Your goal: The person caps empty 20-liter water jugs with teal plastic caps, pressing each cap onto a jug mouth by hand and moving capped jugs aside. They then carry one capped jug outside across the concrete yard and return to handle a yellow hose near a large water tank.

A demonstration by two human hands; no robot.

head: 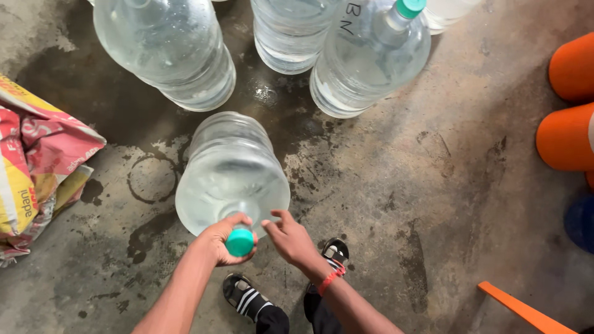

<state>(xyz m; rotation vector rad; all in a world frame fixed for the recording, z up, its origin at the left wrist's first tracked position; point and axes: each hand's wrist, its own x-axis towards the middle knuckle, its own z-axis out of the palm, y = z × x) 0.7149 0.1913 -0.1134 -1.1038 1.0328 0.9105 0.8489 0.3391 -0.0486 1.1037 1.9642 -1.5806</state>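
A crumpled sack [37, 167] lies at the far left on the wet concrete floor [433, 185], and just right of it a big clear water jug [232, 173] stands in front of the person's feet, three more jugs [365, 62] grouped close behind it. The left hand [219, 238] wraps the jug's neck at its green cap [240, 241] — fingers closed round it, seemingly to steady it — while the right hand [291, 238] hovers just beside, fingers loosely spread, holding nothing. Orange cylinders [569, 133] sit at the far right.

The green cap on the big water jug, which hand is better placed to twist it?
Likely the left hand: its grip already wraps the green cap on the water jug. The right hand is open beside it.
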